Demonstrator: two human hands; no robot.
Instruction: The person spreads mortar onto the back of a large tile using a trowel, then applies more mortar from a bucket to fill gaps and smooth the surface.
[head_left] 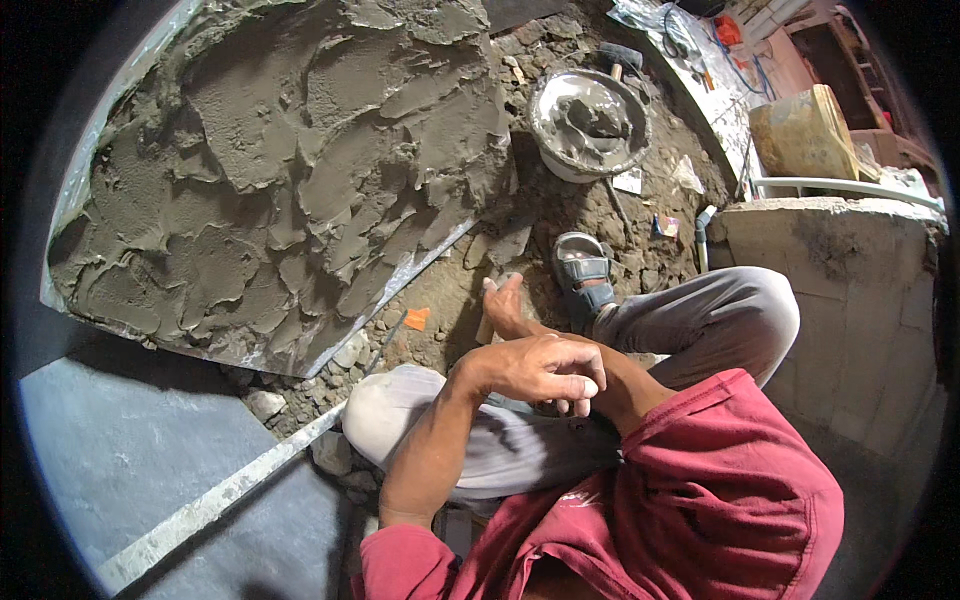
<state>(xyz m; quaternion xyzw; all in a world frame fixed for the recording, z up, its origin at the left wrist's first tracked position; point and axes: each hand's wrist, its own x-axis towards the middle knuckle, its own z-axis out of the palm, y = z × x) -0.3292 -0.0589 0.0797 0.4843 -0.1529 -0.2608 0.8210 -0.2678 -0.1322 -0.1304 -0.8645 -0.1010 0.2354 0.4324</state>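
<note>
Person squatting on rubble ground, knees up, red shirt, grey trousers. Left hand [540, 368] draped over the right forearm just above the knee, fingers loosely curled, gripping nothing. Right hand [503, 305] reaches fwd & down past the left, thumb up, wrapped round a pale wooden handle [487, 325]; only a short bit of the handle shows below the fist, the rest is hidden, so can't tell what tool it belongs to. So the hands are crossed, close together, left resting, right clamped on the handle.

Handle sits just right of the mortar [290, 170], near its lower right corner, not touching the wet mix. Mortar is a big rough grey spread w/ trowel ridges, filling the upper left, bordered by a metal edge strip [400, 290] running diagonally. Left hand is further from the mortar than the right, nearer the body.

Sandalled foot [583, 275] just right of the right hand. Beyond the mortar's upper right corner, a bucket [590, 120] w/ grey mix inside, well apart from both hands. Small orange scrap [417, 318] on the ground btwn mortar edge & handle. Concrete block wall [850, 290] far right of the mortar.
</note>
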